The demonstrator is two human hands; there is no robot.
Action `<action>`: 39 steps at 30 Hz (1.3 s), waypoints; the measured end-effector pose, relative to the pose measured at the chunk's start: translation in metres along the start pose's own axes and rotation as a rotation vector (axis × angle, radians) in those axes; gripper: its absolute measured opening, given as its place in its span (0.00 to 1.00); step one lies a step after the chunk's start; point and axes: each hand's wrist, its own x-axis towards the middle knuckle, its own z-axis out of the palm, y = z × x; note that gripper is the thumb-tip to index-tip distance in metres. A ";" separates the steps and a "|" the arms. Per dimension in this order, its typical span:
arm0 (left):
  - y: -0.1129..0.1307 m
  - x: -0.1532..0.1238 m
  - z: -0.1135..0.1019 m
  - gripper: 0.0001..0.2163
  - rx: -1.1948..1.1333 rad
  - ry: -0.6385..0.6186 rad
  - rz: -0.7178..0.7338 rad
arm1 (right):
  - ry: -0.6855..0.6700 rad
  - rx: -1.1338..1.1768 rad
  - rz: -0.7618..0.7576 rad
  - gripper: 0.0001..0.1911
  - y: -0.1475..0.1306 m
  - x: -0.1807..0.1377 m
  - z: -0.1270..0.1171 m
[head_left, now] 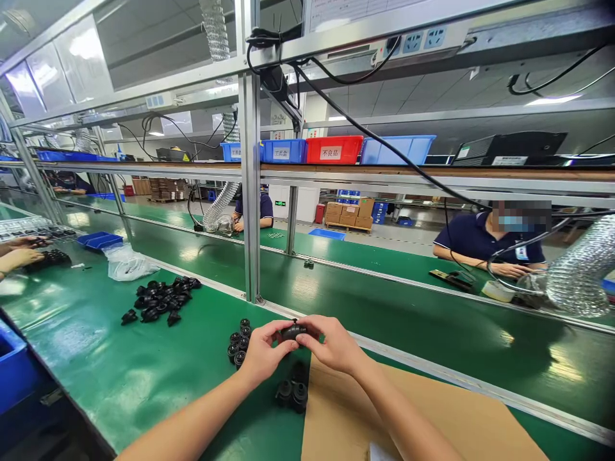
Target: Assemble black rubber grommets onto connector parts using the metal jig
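Observation:
Between my two hands is a small black plastic part (293,331), rounded, with a short stub on top; its exact kind I cannot make out. My left hand (265,349) pinches its left end with thumb and fingers. At the right end, the fingers and thumb of my right hand (331,342) are closed on it too. A cluster of black round parts (239,346) stands just left of my left hand. Below my hands, a few more black parts (292,394) sit beside a cardboard sheet (408,410) that lies under my right forearm.
A heap of black parts (163,298) and a clear plastic bag (125,262) lie left on the green bench (192,365). A metal post (251,192) rises ahead, below a shelf with a red bin (335,150). Co-workers sit across; another person's hands (22,253) work far left.

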 end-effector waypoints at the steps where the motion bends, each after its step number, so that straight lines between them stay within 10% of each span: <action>1: 0.001 0.000 0.000 0.17 0.016 -0.003 0.011 | -0.011 0.005 0.029 0.11 -0.003 0.000 0.000; 7: 0.009 0.001 -0.004 0.15 0.117 -0.011 0.065 | -0.052 -0.048 0.121 0.04 -0.010 -0.002 0.003; 12: 0.006 0.002 -0.004 0.17 0.096 -0.024 0.032 | -0.041 -0.250 0.171 0.26 -0.010 -0.003 0.000; 20: -0.001 0.002 -0.003 0.21 0.016 -0.004 0.006 | -0.054 -0.098 -0.122 0.19 -0.007 -0.003 -0.008; 39: 0.006 0.004 -0.008 0.20 0.204 -0.027 0.182 | 0.112 0.129 0.135 0.10 0.001 0.001 0.007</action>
